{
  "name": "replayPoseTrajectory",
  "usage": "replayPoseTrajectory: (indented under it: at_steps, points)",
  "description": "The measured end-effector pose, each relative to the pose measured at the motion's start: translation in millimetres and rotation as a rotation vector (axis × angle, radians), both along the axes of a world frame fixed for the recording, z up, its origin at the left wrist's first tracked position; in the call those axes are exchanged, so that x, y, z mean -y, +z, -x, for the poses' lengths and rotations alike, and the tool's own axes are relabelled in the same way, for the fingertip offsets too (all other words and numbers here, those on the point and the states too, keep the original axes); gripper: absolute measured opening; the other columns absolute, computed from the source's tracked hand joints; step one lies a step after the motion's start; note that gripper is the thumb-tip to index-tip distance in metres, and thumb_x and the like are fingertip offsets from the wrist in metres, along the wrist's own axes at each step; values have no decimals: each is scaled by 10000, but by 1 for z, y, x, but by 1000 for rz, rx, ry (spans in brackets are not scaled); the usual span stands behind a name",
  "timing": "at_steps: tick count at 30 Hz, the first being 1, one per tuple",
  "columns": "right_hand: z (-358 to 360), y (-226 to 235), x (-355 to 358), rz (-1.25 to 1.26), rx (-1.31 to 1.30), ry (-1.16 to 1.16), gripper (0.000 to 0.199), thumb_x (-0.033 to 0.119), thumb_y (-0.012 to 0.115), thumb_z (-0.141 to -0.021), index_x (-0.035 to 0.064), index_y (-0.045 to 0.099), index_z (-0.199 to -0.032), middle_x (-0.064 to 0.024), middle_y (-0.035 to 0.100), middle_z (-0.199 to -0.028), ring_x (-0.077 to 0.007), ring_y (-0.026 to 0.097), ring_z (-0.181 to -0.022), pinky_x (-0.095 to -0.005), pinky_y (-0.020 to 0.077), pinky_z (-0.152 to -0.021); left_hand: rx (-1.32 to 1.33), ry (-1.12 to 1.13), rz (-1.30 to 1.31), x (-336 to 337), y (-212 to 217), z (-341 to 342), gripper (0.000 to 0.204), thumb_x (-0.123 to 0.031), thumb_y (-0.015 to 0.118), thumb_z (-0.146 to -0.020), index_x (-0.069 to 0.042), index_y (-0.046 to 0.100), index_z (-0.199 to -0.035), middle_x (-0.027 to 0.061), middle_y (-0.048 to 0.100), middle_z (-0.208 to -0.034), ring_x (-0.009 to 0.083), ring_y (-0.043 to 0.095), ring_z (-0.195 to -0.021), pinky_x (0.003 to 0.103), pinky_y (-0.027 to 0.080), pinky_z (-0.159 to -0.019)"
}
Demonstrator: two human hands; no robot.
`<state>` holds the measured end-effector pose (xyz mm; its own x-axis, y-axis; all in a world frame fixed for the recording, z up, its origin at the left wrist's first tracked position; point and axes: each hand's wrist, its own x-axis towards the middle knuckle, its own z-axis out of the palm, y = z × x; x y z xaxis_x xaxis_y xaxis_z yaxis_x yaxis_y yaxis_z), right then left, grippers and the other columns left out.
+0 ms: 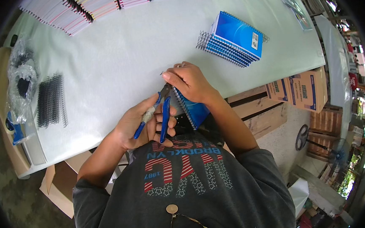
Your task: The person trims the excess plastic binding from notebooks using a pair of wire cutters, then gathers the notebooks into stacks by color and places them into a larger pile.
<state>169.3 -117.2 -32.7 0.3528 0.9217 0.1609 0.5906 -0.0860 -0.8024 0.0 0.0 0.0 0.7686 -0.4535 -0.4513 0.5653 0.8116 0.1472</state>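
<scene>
My left hand [134,123] is closed around a pair of pliers with blue handles [165,119], with something whitish wrapped on one handle. The dark jaws are up at the top end of the black coil binding of a blue spiral notebook [198,110]. My right hand [192,83] grips that notebook at its upper part, thumb beside the plier jaws. A short bit of wire sticks out near the right thumb. The notebook is tilted against the table's near edge, in front of my shirt, and its lower part is partly hidden. Whether the jaws touch the wire I cannot tell.
A stack of blue spiral notebooks [238,34] stands at right on the pale table [111,59]. Loose black coils [50,102] lie at left beside clear plastic wrapping [21,78]. Paper stacks [99,9] line the far edge. Cardboard boxes [303,90] and wooden pallets [263,119] are at right.
</scene>
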Motion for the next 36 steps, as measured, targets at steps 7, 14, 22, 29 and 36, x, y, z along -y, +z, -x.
replayPoseTrajectory:
  at_steps: [7,14,22,29,36]
  points:
    - [-3,23,22,-209,-152,-347,269,220,507,-909,14,593,-759,-66,577,-669,-167,525,-623,-287,414,-620,128,15,-560,7,13,7,396,-400,479,-907,-33,502,-1054,74,549,-838,160,556,-758,320,483,-668]
    - [-27,71,44,-662,-320,-941,218,194,559,-895,-12,609,-844,-14,572,-746,-68,483,-689,-219,411,-638,384,622,-1549,23,31,-74,450,-305,691,-792,-30,487,-1084,52,530,-860,120,501,-772,253,424,-710]
    - [-61,89,110,-947,-595,-1023,222,118,588,-871,-46,506,-995,-81,564,-864,-145,586,-742,-288,537,-667,-51,-26,-2630,-40,-34,-130,550,-455,593,-818,-43,514,-1173,151,565,-1126,305,534,-1038,439,399,-865]
    - [-2,43,75,-1135,-567,-853,219,-35,645,-790,27,449,-866,-129,554,-1010,-115,559,-844,-262,501,-761,436,489,-977,67,39,-131,521,-324,478,-922,5,374,-1313,191,487,-1238,255,512,-1105,357,382,-952]
    - [-14,51,87,-920,-260,-967,343,61,597,-843,19,421,-1135,-150,521,-1136,-203,504,-1055,-349,375,-930,823,401,-1528,34,88,-218,322,-143,517,-899,-3,523,-1189,75,555,-1109,135,522,-943,242,429,-807]
